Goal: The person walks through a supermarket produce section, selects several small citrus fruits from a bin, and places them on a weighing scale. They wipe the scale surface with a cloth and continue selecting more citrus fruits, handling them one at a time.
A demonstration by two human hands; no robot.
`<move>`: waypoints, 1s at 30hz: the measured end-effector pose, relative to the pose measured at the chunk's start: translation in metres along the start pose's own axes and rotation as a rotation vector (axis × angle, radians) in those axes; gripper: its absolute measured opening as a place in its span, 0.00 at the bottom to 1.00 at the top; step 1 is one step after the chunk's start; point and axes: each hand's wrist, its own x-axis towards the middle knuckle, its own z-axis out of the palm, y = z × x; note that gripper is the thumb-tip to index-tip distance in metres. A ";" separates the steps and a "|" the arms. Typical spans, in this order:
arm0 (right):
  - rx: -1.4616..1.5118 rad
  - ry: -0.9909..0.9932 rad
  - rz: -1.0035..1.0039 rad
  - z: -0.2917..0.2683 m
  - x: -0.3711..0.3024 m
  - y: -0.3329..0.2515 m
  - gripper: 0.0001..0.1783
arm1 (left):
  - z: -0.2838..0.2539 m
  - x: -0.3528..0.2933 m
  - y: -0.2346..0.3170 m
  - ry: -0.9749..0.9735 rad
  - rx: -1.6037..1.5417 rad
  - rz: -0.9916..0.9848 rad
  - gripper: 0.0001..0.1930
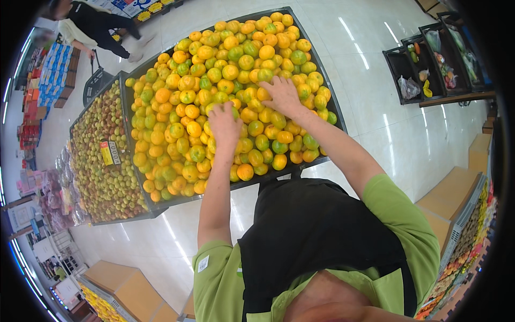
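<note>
A yellow-and-white sign (110,153) stands among small fruit (104,185). My left hand (225,126) curls over oranges (230,72), grip unclear; my right hand (281,96), fingers spread, touches others nearer the bin's (184,200) right edge.

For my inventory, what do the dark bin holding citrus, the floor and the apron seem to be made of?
Bin: probably plastic, its rim dull and smooth, though metal is possible. Floor: glossy, perhaps tile, given bright reflections. Apron: matte fabric, draping softly.
</note>
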 end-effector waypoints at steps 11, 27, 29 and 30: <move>0.181 0.076 0.468 0.001 0.029 0.103 0.31 | -0.013 -0.001 -0.069 0.293 0.021 -0.256 0.28; -0.014 0.003 0.104 0.044 -0.020 -0.022 0.11 | 0.082 -0.008 0.043 -0.159 -1.771 -0.937 0.23; -0.035 -0.032 0.133 0.050 -0.020 -0.025 0.12 | 0.085 -0.005 0.041 -0.152 -1.807 -0.948 0.23; -0.029 -0.051 0.147 0.052 -0.020 -0.027 0.13 | 0.086 -0.005 0.039 -0.160 -1.823 -0.950 0.23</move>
